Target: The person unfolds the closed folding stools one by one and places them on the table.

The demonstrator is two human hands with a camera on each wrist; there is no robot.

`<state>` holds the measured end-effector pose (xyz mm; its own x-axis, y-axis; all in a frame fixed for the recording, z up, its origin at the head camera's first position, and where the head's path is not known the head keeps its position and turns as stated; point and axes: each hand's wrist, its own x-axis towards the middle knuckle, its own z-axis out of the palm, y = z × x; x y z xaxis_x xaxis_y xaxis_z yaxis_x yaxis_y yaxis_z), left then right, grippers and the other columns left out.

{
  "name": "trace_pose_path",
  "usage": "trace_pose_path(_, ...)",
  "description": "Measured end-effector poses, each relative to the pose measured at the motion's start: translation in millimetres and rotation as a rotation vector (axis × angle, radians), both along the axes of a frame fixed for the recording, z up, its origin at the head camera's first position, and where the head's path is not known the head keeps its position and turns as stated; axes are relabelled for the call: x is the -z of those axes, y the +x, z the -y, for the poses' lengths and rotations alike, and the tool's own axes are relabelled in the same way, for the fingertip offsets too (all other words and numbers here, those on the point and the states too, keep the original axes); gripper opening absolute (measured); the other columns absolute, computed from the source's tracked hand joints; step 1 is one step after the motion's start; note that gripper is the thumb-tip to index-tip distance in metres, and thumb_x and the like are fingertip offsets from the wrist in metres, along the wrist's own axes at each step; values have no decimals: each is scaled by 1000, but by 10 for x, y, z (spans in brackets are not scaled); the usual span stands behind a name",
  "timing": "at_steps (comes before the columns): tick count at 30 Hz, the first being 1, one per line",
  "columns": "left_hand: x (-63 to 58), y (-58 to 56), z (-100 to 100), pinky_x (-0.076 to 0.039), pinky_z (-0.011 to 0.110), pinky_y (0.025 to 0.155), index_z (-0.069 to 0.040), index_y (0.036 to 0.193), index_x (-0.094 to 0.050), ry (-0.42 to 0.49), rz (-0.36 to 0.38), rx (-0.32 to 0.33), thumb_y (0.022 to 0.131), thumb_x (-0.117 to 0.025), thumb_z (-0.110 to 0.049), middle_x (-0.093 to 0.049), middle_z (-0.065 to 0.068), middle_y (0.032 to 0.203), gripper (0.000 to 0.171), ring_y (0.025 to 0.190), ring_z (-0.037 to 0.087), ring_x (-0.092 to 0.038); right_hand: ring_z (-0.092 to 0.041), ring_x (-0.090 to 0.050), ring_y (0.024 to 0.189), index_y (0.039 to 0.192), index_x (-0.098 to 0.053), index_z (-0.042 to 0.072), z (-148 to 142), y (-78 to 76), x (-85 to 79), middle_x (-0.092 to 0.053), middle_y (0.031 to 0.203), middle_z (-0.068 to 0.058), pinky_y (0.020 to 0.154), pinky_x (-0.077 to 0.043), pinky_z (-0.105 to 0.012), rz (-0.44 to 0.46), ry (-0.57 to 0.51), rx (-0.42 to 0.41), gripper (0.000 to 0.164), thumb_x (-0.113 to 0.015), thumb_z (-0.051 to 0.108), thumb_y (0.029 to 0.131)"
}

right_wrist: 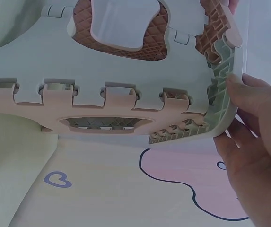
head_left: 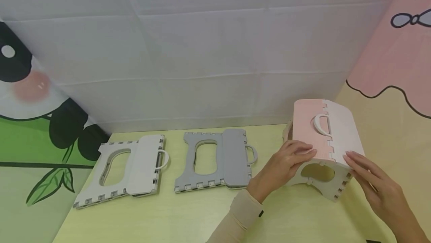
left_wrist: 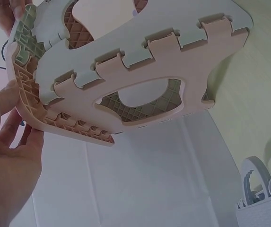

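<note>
An unfolded step stool (head_left: 311, 130) stands on the table at the right, its top half pink and half white, with a white loop handle (head_left: 322, 125) along the seam. My left hand (head_left: 284, 164) grips the near edge of the pink half, thumb at the ribbed underside of the rim in the left wrist view. On the white half, my right hand (head_left: 377, 185) holds the near right corner, fingers over the top and thumb (right_wrist: 249, 92) at the rim. The legs (left_wrist: 149, 94) are spread, showing oval openings and interlocking hinges.
A grey folded stool (head_left: 208, 160) lies flat in the middle of the table (head_left: 188, 216). Farther left lies a white folded stool (head_left: 134, 168). A pale cloth (head_left: 202, 48) hangs behind the table, with cartoon-printed panels (head_left: 387, 55) at the sides.
</note>
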<state>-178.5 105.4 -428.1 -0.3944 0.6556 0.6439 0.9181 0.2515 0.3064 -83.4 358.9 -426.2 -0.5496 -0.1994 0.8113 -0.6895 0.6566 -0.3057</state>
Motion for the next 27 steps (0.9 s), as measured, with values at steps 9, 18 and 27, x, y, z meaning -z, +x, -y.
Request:
trace_pose_path(9, 14, -3, -43, -26, 14, 117, -3, 135, -66, -16, -14, 10, 100, -64, 1, -61, 11, 135, 35, 132, 21, -50, -12, -53, 136, 120, -71, -8, 6, -27, 6, -66, 128, -22, 110, -39, -15, -3, 29, 34, 51, -52, 37, 108)
trace_pose_path(18, 15, 12, -79, -24, 13, 117, -3, 134, -66, -16, -15, 2, 100, -63, 3, -61, 11, 135, 35, 132, 21, -51, -14, -52, 137, 122, -70, -9, -11, -34, 19, -65, 128, -25, 110, -39, -16, 1, 26, 33, 51, -52, 36, 108)
trace_pose_path(27, -1, 32, -85, -23, 13, 117, -3, 134, -66, -18, -21, -13, 99, -64, 3, -61, 10, 136, 35, 132, 21, -52, -14, -52, 137, 123, -69, -10, -7, -33, 17, -65, 129, -24, 111, -38, -17, 7, 29, 30, 52, -52, 37, 108)
